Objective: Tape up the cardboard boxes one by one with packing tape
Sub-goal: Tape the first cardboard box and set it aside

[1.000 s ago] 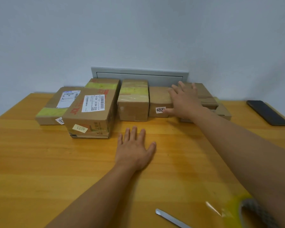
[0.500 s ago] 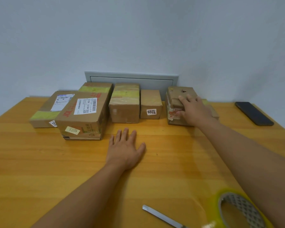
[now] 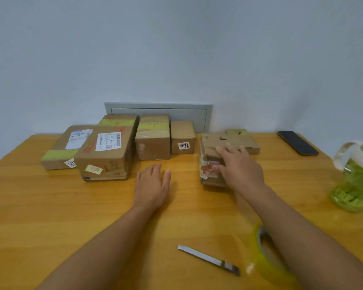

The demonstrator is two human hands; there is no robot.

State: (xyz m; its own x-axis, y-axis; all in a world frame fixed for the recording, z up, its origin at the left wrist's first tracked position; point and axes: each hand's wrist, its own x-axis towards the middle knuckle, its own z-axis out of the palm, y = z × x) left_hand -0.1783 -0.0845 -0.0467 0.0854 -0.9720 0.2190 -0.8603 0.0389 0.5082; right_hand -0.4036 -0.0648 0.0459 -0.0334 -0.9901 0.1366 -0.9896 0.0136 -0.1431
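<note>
— Two hands are working over a yellow wooden table (image 3: 50, 206) that is butting against a pale blue-grey wall (image 3: 176, 49), with a grey panel (image 3: 158, 110) sitting low on it behind the parcels.

— What else is lying there?

— A black phone (image 3: 297, 142) at the far right, a green jar (image 3: 355, 181) near the right edge, a metal cutter (image 3: 209, 259) close to me, and the tape roll (image 3: 268, 258) partly hiding under my right forearm.

— What is differing from half a second ago?

— The small box (image 3: 211, 164) is sitting nearer to me, out of the row; the jar is now showing.

— And your hands?

— My right hand (image 3: 239, 168) is gripping that box, fingers over its top, thumb against its front. My left hand (image 3: 152, 185) is lying flat on the table, fingers straight, holding nothing.

— How is the box looking?

— Brown, worn, torn red-and-white labels peeling on its front. It is standing right of the box marked 7204 (image 3: 183, 137), in front of a flat carton (image 3: 242, 139).
</note>
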